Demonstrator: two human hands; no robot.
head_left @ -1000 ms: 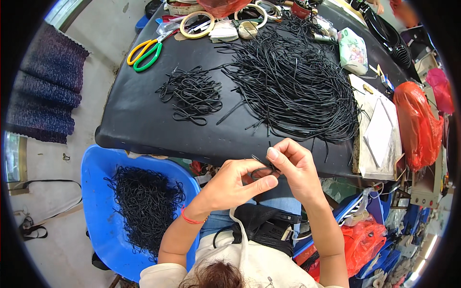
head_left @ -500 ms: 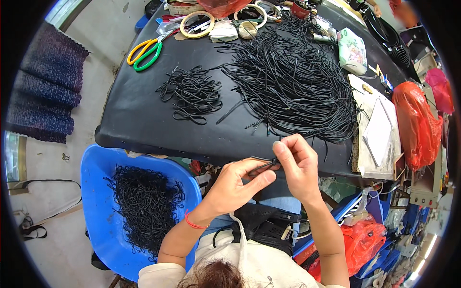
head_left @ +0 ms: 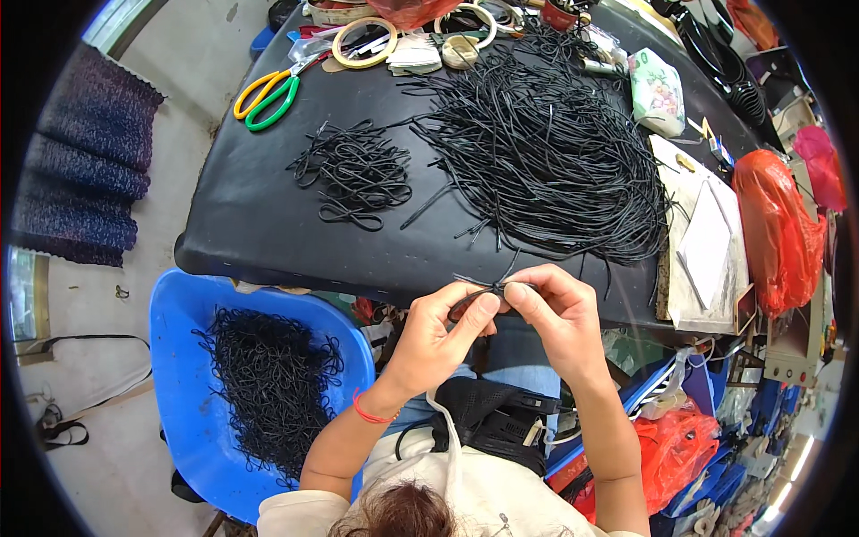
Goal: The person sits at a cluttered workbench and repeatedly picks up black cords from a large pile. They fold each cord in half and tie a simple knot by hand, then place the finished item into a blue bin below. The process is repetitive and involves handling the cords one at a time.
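Observation:
Just off the table's front edge, a thin black cord [head_left: 497,288] is pinched between both hands, with a knot or crossing showing near the fingertips. My left hand [head_left: 447,327] is closed on its looped part, thumb on top. Thumb and fingers of my right hand [head_left: 555,309] grip it on the other side of the knot, and short cord ends stick out above. Beyond my hands lies a big heap of loose black cords [head_left: 555,152]. Left of that is a smaller pile of looped cords [head_left: 358,174].
A blue tub [head_left: 174,385] holding a mass of black looped cords [head_left: 268,385] stands left below the table [head_left: 259,233]. Scissors [head_left: 268,98] and tape rolls [head_left: 365,43] lie at the back left. A white board [head_left: 707,242] and a red bag [head_left: 777,233] are at the right.
My hands have drawn closer together around the cord. The right hand's fingertips have come down a little to the knot, and the left hand has shifted slightly up.

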